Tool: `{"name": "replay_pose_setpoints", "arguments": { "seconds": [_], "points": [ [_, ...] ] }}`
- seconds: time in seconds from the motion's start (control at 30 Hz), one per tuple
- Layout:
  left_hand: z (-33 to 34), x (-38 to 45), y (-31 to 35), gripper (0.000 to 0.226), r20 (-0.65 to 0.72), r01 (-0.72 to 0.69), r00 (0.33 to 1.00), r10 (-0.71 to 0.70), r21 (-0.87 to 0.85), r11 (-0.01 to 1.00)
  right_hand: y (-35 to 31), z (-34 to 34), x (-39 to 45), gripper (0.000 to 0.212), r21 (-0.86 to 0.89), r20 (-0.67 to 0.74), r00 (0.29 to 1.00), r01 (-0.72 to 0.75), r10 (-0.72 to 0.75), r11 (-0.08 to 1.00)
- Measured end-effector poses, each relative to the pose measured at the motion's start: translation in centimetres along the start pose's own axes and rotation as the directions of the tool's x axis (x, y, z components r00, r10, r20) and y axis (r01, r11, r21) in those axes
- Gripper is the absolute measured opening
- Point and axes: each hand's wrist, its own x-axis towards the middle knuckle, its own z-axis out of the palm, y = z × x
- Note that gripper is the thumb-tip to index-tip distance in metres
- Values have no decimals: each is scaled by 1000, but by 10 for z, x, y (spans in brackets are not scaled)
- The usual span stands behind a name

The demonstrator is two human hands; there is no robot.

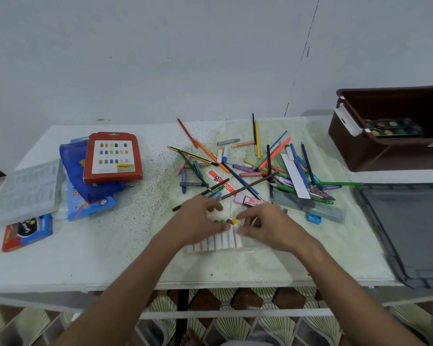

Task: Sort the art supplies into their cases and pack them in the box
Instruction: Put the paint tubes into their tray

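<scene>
A clear plastic tray holding a row of white-wrapped crayons lies near the table's front middle. My left hand holds its left side, fingers curled over the crayons. My right hand pinches a yellow-tipped crayon at the row's right end. Behind them lies a loose heap of pencils, pens and crayons. A brown box at the far right holds a watercolour palette.
At the left lie a red crayon case, a blue mesh pouch, a clear tray and a small red-blue box. A dark grey lid lies at the right edge. A blue sharpener sits beside a clear sleeve.
</scene>
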Motion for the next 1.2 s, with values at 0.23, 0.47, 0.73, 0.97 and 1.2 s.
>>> {"name": "replay_pose_setpoints", "arguments": {
  "seconds": [0.23,0.47,0.73,0.97,1.2],
  "points": [
    [-54,83,-12,32,-261,47,963,-67,-80,996,-9,-53,93,25,67,-258,964,83,-63,994],
    [-55,144,-12,42,-250,58,966,-68,-45,997,7,-61,172,31,-120,-196,977,65,-88,991],
    [-41,162,-11,43,-202,121,973,-115,16,993,16,-60,200,37,-205,-83,984,136,-156,969],
    [-45,159,-11,30,-265,152,952,-151,-19,988,21,-64,199,30,-272,-105,987,90,-122,958],
    [-49,117,-3,27,-403,49,907,-120,-183,982,5,-72,151,21,-70,-215,971,88,-101,994]
  ]
}}
